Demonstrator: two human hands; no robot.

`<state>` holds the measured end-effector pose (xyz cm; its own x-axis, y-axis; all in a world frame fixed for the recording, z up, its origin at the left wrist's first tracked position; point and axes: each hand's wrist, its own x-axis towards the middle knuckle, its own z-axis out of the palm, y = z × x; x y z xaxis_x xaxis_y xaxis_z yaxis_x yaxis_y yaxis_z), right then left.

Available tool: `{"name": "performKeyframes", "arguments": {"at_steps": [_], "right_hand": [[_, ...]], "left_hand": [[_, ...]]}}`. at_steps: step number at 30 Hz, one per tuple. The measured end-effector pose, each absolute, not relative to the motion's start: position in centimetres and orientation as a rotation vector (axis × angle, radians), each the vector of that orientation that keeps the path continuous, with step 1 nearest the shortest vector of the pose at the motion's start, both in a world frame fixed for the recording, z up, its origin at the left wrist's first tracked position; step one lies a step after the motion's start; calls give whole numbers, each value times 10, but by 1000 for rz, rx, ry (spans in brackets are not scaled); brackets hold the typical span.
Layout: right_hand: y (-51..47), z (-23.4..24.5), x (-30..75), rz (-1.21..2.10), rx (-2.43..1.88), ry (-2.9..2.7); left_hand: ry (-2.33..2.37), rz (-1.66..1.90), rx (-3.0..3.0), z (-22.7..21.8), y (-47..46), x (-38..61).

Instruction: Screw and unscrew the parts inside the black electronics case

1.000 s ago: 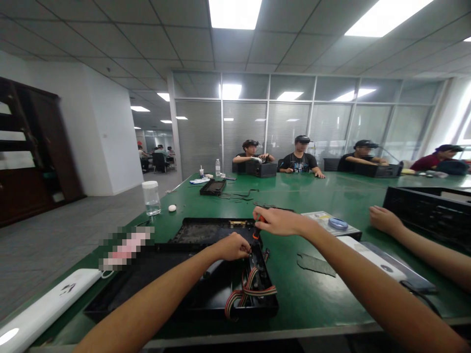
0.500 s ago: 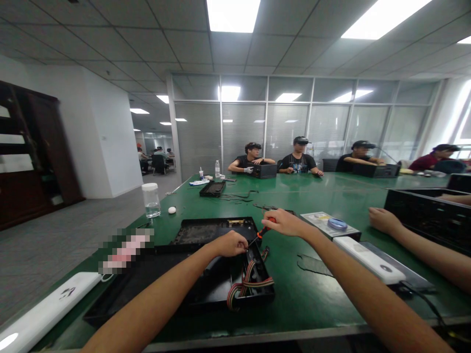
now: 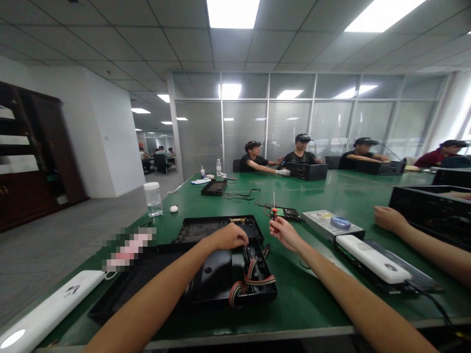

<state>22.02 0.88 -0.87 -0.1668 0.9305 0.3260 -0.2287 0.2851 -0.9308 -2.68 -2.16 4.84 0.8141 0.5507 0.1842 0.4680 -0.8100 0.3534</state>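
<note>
Likely screw work: two o'clock from the left hand (image 3: 231,237), whose hold cannot be told, a screwdriver (image 3: 274,213) is held tip-up by the right hand (image 3: 285,232); re-aiming seems needed.

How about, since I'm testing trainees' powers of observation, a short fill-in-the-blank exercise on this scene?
1. The right hand holds a screwdriver with its shaft pointing ____.
2. The left hand is at a wide, shallow case coloured ____.
3. The clear jar has a lid coloured ____.
4. The round item on the grey box is coloured ____.

Missing words: upward; black; white; blue.
</note>
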Motion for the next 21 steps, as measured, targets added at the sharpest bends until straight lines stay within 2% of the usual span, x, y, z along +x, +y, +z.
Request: {"name": "performKeyframes", "arguments": {"at_steps": [4, 9, 13, 16, 19, 21], "right_hand": [[-6, -7, 210, 996, -787, -1709], [-40, 9, 196, 419, -838, -2205], [-92, 25, 186, 10, -638, -2697], [-130, 23, 187, -249, -752, -2862], [-153, 14, 196, -349, -883, -2870], [-163, 8, 204, -326, -902, -2861]], "left_hand": [[883, -36, 2291, 56, -14, -45], [1073, -393, 1993, 38, -7, -58], [1183, -338, 2097, 49, -4, -62], [1201, -143, 2268, 65, 1, -67], [1291, 86, 2564, 65, 11, -74], [1355, 7, 2687, 54, 16, -78]]}}
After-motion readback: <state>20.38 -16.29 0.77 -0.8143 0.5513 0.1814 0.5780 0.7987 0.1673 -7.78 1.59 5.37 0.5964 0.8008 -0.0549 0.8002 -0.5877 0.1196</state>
